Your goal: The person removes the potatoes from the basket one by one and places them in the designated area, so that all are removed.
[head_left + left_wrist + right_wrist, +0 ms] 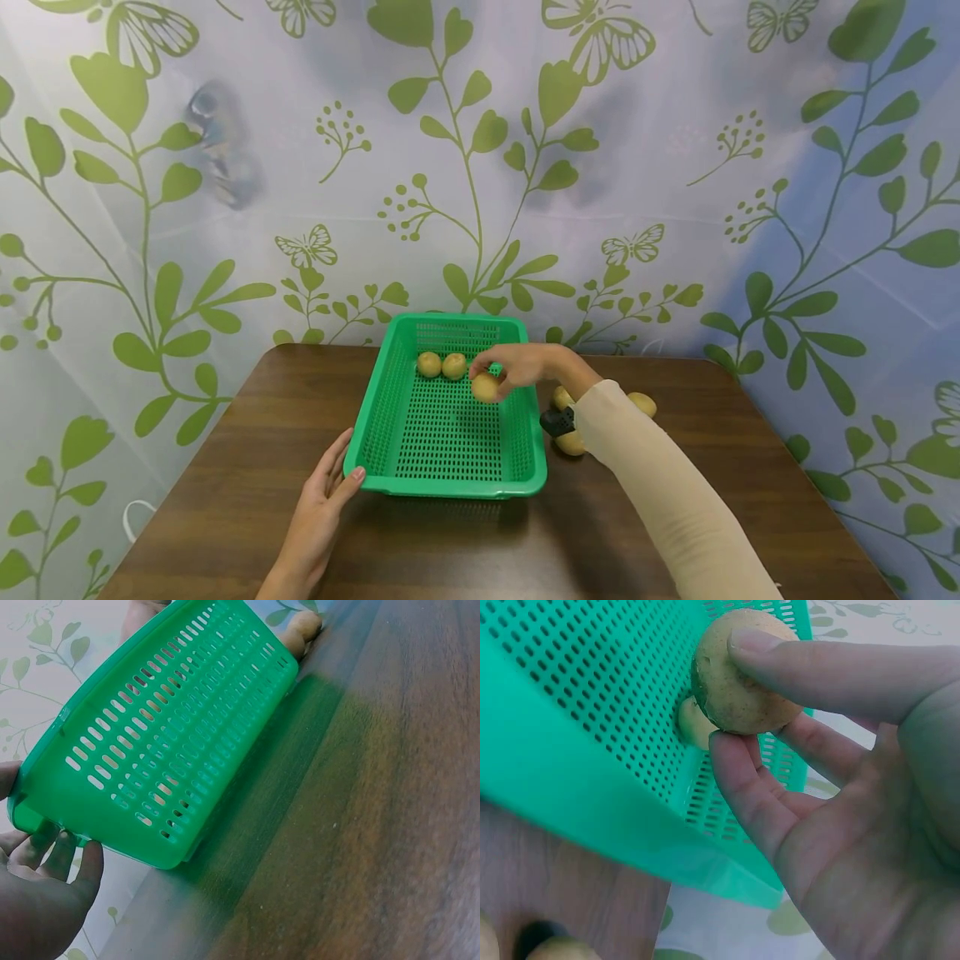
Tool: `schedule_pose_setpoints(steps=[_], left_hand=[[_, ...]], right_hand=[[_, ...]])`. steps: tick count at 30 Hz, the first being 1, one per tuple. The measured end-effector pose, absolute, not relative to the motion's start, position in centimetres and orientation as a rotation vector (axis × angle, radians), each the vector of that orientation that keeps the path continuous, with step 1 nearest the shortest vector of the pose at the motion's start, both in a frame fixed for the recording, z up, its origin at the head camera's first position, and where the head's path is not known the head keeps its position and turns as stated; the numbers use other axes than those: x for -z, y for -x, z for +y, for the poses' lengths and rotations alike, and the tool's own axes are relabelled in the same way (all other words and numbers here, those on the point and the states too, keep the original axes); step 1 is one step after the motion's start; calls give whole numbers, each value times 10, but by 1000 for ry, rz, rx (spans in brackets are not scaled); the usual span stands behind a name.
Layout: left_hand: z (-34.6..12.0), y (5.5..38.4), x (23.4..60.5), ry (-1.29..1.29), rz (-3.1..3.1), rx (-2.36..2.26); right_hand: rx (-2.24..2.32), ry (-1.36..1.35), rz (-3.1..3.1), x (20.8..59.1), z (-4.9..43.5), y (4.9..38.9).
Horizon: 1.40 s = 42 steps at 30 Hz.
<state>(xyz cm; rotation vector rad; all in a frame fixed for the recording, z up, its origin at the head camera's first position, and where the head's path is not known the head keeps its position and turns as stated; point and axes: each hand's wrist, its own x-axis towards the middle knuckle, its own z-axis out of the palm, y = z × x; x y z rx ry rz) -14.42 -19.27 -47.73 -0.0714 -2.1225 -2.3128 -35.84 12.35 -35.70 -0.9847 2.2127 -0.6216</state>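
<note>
My right hand [517, 367] grips a potato [486, 387] between thumb and fingers, over the right side of a green plastic basket [446, 486]. In the right wrist view the thumb presses on the held potato [742, 682] and the fingertips support it from below. Two more potatoes [442, 365] lie side by side on the basket floor near its back wall. My left hand [322, 500] holds the basket's front left corner, thumb on the rim; the left wrist view shows its fingers [64, 855] curled under that rim.
Several potatoes [570, 442] lie on the brown wooden table [637, 517] to the right of the basket, partly hidden by the right forearm. A dark wrist device [558, 422] sits on that arm. Behind the table hangs a leaf-patterned curtain [480, 167].
</note>
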Motion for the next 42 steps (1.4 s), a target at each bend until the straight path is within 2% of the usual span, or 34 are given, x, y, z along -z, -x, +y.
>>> schedule_pose_setpoints(steps=[15,42], left_hand=[[-193,145,479,61,-2143,2292],[-193,144,478,51,-2146,2293]], right_hand=[[687,865,2193,346,145,349],[682,904,2194,333,194,337]])
